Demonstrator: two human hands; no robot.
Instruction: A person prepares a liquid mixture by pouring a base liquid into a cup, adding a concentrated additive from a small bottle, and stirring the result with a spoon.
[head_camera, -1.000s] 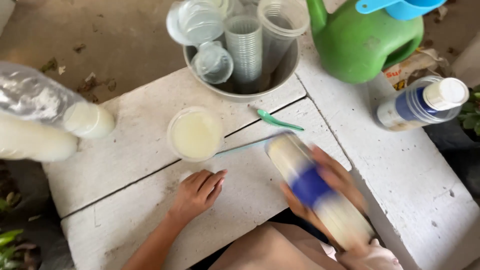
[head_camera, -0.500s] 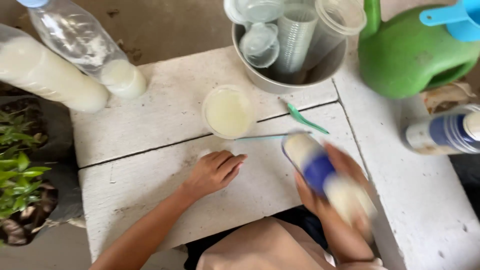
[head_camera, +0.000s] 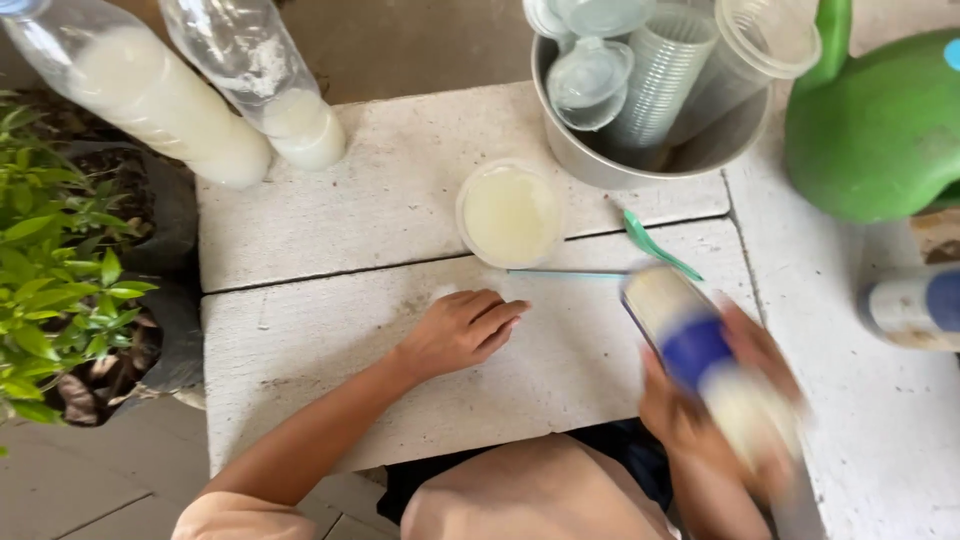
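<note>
Bottle in hand beside a filled cup

Hands sit at the near edge of the white bench (head_camera: 330, 230). The right hand (head_camera: 715, 400) is wrapped around a white bottle with a blue band (head_camera: 705, 360), held tilted over the near right part of the bench top; the bottle is blurred, so whether its cap is on I cannot tell. The left hand (head_camera: 460, 330) lies flat and empty on the near plank, fingers loosely together, holding nothing.

Just beyond the left hand, across the gap between the two planks, stands a clear cup (head_camera: 510, 213) already full of a pale, cloudy liquid. A thin straw (head_camera: 565, 271) lies along that gap, and a green spoon (head_camera: 660, 247) lies next to it, towards the right.

At the far edge sits a metal bowl (head_camera: 600, 165) stacked with unused clear cups and lids (head_camera: 590, 75), so as far as can be judged one cup is filled and the rest are untouched. Two plastic bottles of milky liquid (head_camera: 170, 110) lean over the far left corner. A green watering can (head_camera: 880, 130) stands at the far right, and a second white-and-blue bottle (head_camera: 915, 305) lies at the right edge.
</note>
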